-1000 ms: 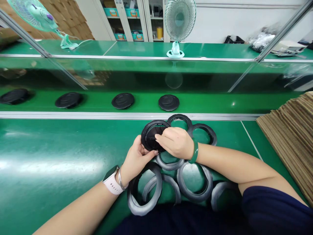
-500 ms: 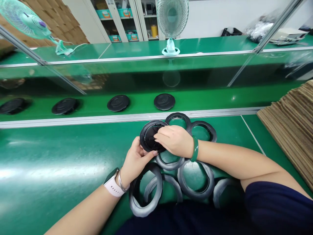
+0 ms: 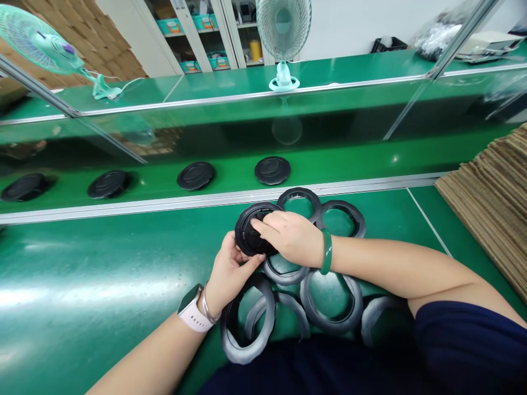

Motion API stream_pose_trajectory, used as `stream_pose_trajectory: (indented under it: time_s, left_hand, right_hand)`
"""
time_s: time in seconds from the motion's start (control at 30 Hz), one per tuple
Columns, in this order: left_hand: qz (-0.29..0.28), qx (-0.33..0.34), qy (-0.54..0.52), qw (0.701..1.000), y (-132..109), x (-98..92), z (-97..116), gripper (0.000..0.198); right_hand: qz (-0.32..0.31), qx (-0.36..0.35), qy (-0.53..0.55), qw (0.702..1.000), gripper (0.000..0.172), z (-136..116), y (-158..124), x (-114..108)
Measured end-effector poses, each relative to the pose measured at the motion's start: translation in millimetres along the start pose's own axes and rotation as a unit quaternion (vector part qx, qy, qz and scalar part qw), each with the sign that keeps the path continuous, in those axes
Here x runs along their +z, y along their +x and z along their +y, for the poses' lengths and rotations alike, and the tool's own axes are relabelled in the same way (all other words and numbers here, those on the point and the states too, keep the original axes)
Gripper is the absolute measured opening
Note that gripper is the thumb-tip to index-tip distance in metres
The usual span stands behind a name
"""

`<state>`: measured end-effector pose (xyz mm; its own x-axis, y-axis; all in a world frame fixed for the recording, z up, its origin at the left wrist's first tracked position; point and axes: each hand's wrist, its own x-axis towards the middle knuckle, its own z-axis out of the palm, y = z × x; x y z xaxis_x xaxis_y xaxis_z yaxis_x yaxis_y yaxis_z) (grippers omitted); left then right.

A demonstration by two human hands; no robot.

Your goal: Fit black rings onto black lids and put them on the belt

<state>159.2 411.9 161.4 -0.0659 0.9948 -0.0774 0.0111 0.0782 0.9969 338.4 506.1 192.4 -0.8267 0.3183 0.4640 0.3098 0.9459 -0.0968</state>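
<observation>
Two bare hands hold a black plastic ring [image 3: 242, 236] above a cluster of rings on a green bench [image 3: 82, 274].

The left hand [image 3: 233, 274] has a firm grip on the ring's lower rim, its fingers curled against the edge, while the right hand [image 3: 290, 237] has a closed grip across the face, covering most of a dark insert. The tilted ring sits near the bench's far edge, over grey-edged black rings [image 3: 331, 296]. A white smartwatch [image 3: 190, 307] circles the left wrist and a green bangle [image 3: 326, 251] the right. Beyond a metal rail [image 3: 206, 198], black ribbed discs [image 3: 272, 170] lie in a row. Stacked flattened cardboard [image 3: 481, 208] covers the bench's right corner.
</observation>
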Motion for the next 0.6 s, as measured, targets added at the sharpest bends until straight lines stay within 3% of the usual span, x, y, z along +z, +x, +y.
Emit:
stream_pose_trajectory:
  time_s: [0.33,0.6]
  left_hand:
    - [0.006,-0.001,0.021,1.0,-1.8,1.1,2.7,0.045]
    - [0.018,0.015,0.062,0.998,-4.4,-0.4,1.1,0.048]
  right_hand:
    - [-0.037,0.02,-0.029,0.999,0.037,-6.9,3.0,0.2]
    - [-0.017,-0.011,-0.026,0.999,0.033,-3.2,5.4,-2.5]
